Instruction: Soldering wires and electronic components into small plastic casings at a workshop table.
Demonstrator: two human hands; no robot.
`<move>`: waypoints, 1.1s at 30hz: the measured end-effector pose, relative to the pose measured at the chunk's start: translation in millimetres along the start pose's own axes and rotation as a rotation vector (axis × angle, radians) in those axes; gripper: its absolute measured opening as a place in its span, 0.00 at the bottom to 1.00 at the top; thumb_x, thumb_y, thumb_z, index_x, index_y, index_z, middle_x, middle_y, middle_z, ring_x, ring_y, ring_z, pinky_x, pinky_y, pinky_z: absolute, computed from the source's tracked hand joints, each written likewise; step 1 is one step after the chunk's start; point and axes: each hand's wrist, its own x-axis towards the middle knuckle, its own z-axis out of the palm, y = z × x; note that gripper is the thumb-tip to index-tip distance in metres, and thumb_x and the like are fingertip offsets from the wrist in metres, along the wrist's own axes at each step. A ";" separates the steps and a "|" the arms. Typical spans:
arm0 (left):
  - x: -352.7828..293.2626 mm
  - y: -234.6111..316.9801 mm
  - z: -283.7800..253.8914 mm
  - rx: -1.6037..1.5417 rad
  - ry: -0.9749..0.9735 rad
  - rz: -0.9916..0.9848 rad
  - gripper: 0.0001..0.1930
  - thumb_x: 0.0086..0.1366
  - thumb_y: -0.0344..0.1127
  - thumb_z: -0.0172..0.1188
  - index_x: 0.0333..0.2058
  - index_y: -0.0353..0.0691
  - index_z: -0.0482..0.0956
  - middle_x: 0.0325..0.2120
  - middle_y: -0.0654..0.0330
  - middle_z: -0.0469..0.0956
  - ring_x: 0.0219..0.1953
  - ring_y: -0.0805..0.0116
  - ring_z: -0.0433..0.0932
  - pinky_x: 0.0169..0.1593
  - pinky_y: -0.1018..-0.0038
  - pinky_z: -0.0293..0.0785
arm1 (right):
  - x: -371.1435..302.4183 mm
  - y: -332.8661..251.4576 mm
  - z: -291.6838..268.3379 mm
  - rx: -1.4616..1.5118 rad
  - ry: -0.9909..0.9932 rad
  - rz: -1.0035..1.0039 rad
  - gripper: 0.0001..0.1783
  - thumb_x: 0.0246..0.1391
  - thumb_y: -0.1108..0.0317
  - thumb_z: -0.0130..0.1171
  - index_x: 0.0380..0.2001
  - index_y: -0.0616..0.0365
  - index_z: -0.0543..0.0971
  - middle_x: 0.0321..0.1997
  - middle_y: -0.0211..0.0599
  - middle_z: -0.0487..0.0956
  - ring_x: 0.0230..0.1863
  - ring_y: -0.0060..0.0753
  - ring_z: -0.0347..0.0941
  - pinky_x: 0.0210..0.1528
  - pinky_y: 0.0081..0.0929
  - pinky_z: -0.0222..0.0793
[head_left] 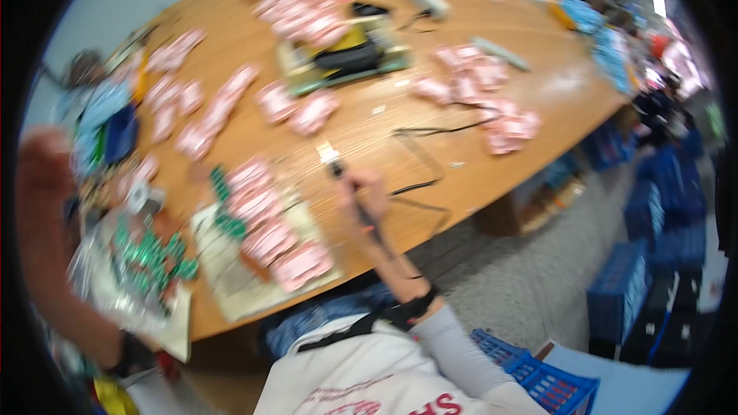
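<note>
In my right hand (367, 192) is a slim dark handheld tool (361, 211) with a pale, flat tip, pointing away from me over the wooden table. Its exact kind is blurred. My left hand (48, 157) is raised at the far left, smeared by motion, and its fingers cannot be made out. Left of my right hand, a row of pink pieces (269, 238) lies on a pale board (219, 292), with a strip of green pieces (224, 207) along it. More pink pieces (311, 111) lie just beyond the tool's tip.
A clear plastic bag (96, 277) holds small green parts (150, 253). Farther back, a tray (288, 69) carries piled pink pieces and a black object. Black cable (423, 184) crosses the table (561, 69) right of my hand. Blue crates (619, 292) stand on the floor at right.
</note>
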 end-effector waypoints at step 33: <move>-120.7 -73.6 218.0 0.317 -0.192 -0.316 0.08 0.48 0.32 0.66 0.28 0.40 0.79 0.29 0.63 0.73 0.36 0.64 0.69 0.40 0.69 0.62 | 3.9 -3.6 0.0 -0.013 -0.252 0.151 0.08 0.51 0.76 0.47 0.36 0.60 0.66 0.26 0.32 0.64 0.27 0.21 0.55 0.30 0.20 0.50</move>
